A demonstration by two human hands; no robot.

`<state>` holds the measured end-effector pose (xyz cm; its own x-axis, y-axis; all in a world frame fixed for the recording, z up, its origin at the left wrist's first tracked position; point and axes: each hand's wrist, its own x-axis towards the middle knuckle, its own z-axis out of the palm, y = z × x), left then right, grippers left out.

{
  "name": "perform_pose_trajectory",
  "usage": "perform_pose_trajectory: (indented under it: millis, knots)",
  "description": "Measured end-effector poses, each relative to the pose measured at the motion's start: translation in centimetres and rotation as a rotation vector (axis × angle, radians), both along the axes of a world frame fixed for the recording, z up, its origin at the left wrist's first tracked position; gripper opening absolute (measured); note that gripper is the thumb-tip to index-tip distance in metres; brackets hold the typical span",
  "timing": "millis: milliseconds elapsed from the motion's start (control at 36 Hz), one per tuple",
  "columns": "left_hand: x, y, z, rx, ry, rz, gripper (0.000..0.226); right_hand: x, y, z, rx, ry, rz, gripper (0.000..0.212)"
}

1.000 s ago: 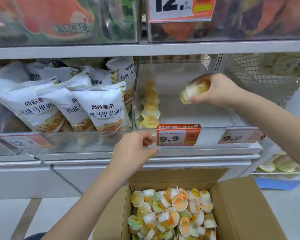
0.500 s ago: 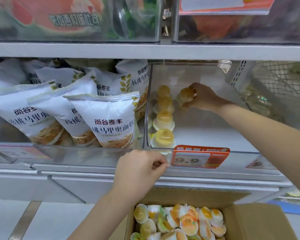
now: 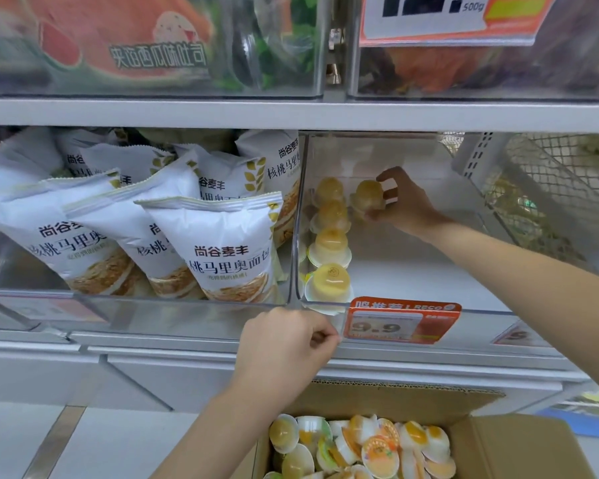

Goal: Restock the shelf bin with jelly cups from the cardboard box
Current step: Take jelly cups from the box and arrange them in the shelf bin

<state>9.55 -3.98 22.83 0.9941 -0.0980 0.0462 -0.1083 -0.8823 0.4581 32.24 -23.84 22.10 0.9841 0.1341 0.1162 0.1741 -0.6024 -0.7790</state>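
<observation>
A clear shelf bin (image 3: 412, 278) holds a row of several yellow jelly cups (image 3: 331, 243) along its left wall. My right hand (image 3: 403, 202) reaches deep into the bin and holds one jelly cup (image 3: 367, 197) at the back, just right of the row. My left hand (image 3: 287, 347) grips the bin's front lip next to the orange 9.9 price tag (image 3: 400, 321). Below, the open cardboard box (image 3: 519, 444) is full of loose jelly cups (image 3: 360, 447).
A neighbouring clear bin to the left holds white bread bags (image 3: 218, 247). A wire mesh basket (image 3: 547, 202) stands to the right. An upper shelf (image 3: 291, 114) with more bins hangs close above the bin's opening.
My right hand carried the jelly cup from the bin's middle to the back and set it lower beside the row. The view shifted downward; my left hand stays on the bin's lip.
</observation>
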Motion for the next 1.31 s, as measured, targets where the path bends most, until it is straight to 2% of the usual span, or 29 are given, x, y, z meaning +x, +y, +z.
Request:
perform_pose_trajectory:
  millis: [222,556,639,750,917,1000,1111,1194,1306]
  knots:
    - [-0.1,0.1,-0.1,-0.036,-0.004,-0.006,0.018,0.0,0.2,-0.6,0.043,-0.014,-0.012,0.061]
    - [0.0,0.3,-0.4,-0.038,-0.009,-0.022,0.015,-0.5,-0.5,-0.2,0.041,0.038,-0.005,0.075]
    - [-0.1,0.5,-0.5,-0.034,-0.007,-0.036,0.016,-1.6,-1.3,1.3,0.025,0.011,-0.059,0.071]
    - [-0.7,0.6,-0.4,-0.016,-0.008,-0.084,0.026,-5.9,-3.0,5.0,0.077,-0.039,-0.080,0.062]
    - [-2.4,0.6,-0.8,-0.089,0.003,-0.131,0.034,-17.8,-6.4,7.2,0.173,-0.172,-0.016,0.051]
    - [-3.4,0.1,-2.2,-0.121,0.047,-0.161,0.033,-23.4,-7.7,6.0,0.182,-0.174,0.029,0.050]
    - [-4.7,-0.7,-5.7,-0.068,0.154,-0.221,0.036,-28.8,-9.0,2.3,0.205,-0.150,0.041,0.046]
    - [-5.8,-1.4,-9.3,-0.017,0.251,-0.286,0.038,-31.3,-9.5,-2.5,0.109,-0.009,0.038,0.047]
    - [-7.6,-2.4,-15.7,0.102,0.420,-0.360,0.035,-33.4,-10.2,-10.2,-0.158,0.295,0.090,0.044]
